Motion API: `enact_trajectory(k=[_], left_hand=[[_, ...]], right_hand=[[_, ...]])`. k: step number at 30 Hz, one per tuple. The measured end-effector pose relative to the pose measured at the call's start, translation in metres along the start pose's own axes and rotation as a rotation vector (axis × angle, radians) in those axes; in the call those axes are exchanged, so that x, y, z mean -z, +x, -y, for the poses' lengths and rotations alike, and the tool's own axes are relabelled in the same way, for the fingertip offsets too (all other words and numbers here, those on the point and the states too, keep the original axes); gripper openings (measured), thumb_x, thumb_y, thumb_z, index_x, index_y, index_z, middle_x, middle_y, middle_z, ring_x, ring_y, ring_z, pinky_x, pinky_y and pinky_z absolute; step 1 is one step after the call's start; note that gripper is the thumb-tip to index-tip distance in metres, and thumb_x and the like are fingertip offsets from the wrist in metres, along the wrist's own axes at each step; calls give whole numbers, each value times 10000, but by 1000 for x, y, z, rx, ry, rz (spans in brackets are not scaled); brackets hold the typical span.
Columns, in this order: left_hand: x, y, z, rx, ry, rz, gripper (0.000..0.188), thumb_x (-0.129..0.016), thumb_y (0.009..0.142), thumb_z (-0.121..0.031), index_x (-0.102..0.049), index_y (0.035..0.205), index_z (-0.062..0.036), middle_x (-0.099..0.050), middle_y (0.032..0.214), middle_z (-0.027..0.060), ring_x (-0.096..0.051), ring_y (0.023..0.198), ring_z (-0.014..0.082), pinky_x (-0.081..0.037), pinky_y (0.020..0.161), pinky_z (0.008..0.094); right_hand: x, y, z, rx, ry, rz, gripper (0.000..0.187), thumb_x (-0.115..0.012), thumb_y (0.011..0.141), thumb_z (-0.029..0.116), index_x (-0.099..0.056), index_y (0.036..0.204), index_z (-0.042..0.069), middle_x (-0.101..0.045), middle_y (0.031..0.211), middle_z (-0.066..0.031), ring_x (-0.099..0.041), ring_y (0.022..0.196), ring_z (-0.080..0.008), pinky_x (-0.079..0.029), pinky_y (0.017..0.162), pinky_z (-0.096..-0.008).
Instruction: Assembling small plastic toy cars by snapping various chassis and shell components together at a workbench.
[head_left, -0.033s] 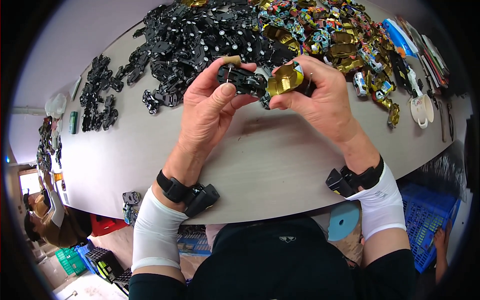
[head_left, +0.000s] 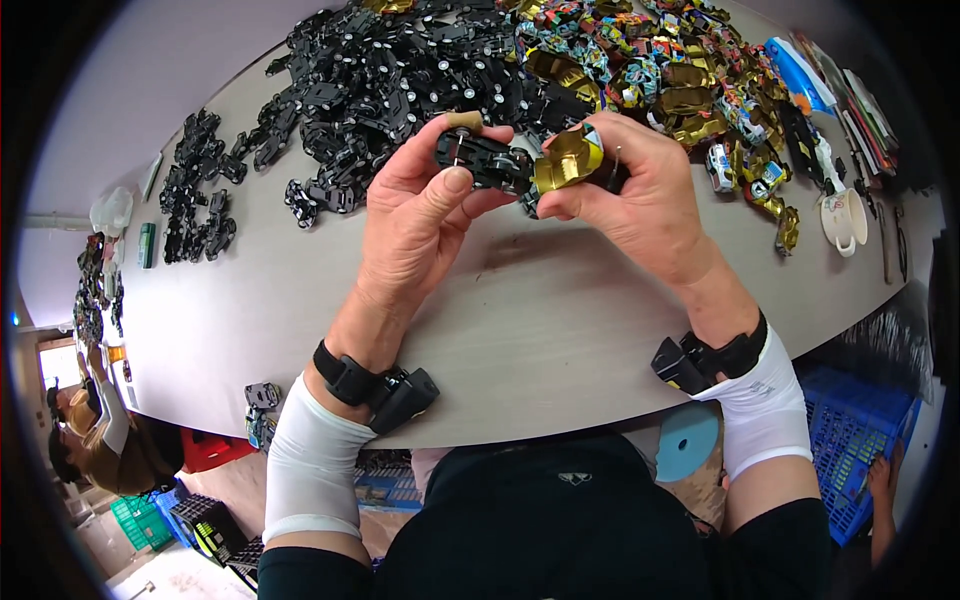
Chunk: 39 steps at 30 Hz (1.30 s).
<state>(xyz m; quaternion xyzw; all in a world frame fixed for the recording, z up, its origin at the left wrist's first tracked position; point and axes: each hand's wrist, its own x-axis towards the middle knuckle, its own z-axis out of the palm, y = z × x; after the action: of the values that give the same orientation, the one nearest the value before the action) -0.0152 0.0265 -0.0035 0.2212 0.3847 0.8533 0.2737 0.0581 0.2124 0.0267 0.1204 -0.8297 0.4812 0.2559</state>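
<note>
Over the table, my left hand [head_left: 420, 180] is closed on a black toy car chassis [head_left: 488, 165] with wheels and a thin metal axle showing. A tan cover wraps the tip of one left finger. My right hand [head_left: 645, 175] pinches a toy car body shell [head_left: 566, 165], its gold-coloured hollow inside showing and a yellow edge at one side. Shell and chassis are side by side at close range; whether they touch, I cannot tell. Beside the right fingers shows a thin metal pin [head_left: 617, 158] by a dark part, mostly hidden.
Black chassis [head_left: 370, 85] are heaped at the far middle, colourful shells [head_left: 690, 75] at the far right. A white cup [head_left: 843, 222] stands near the right edge. Two toy cars [head_left: 262, 410] lie at the front left. Blue crate [head_left: 850, 450] at lower right; another person [head_left: 125, 450] sits left.
</note>
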Motion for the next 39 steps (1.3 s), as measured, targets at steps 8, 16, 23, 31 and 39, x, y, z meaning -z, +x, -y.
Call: enact_trajectory(k=[8, 16, 23, 31, 39], left_hand=[[-8, -4, 1, -64, 182, 32, 431, -635, 818, -41, -501, 1226, 0, -581, 1152, 149, -590, 1023, 211, -528, 857, 351], [-9, -13, 11, -168, 541, -7, 456, -724, 725, 0, -574, 1155, 15, -624, 1087, 103, -604, 943, 150, -507, 820, 272], [-19, -13, 10, -128, 645, 22, 408, -732, 718, -9, -604, 1104, 18, -642, 968, 86, -612, 831, 133, -520, 742, 253], [-17, -11, 6, -72, 513, -51, 417, -728, 721, 0, -589, 1113, 30, -643, 936, 66, -599, 838, 114, -513, 739, 244], [-15, -10, 5, -117, 558, -72, 426, -745, 701, 5, -590, 1097, 40, -643, 932, 77, -601, 843, 121, -515, 737, 249]], right_hand=[[0, -2, 3, 22, -191, 49, 330, -811, 573, 94, -595, 804, 3, -542, 693, -87, -531, 597, -222, -427, 533, -314], [0, -2, 19, -11, -329, 294, 212, -715, 667, 82, -574, 781, -28, -552, 733, -170, -549, 718, -334, -446, 629, -406], [7, -4, 19, 41, -330, 483, 178, -672, 707, 76, -571, 798, -40, -563, 739, -197, -547, 732, -350, -450, 659, -416], [0, -6, 16, -37, -235, 341, 311, -747, 656, 146, -553, 819, -34, -539, 727, -160, -538, 704, -325, -430, 620, -387], [-3, -4, 17, -28, -45, 166, 305, -736, 659, 84, -591, 913, -1, -530, 717, -106, -518, 631, -269, -421, 570, -358]])
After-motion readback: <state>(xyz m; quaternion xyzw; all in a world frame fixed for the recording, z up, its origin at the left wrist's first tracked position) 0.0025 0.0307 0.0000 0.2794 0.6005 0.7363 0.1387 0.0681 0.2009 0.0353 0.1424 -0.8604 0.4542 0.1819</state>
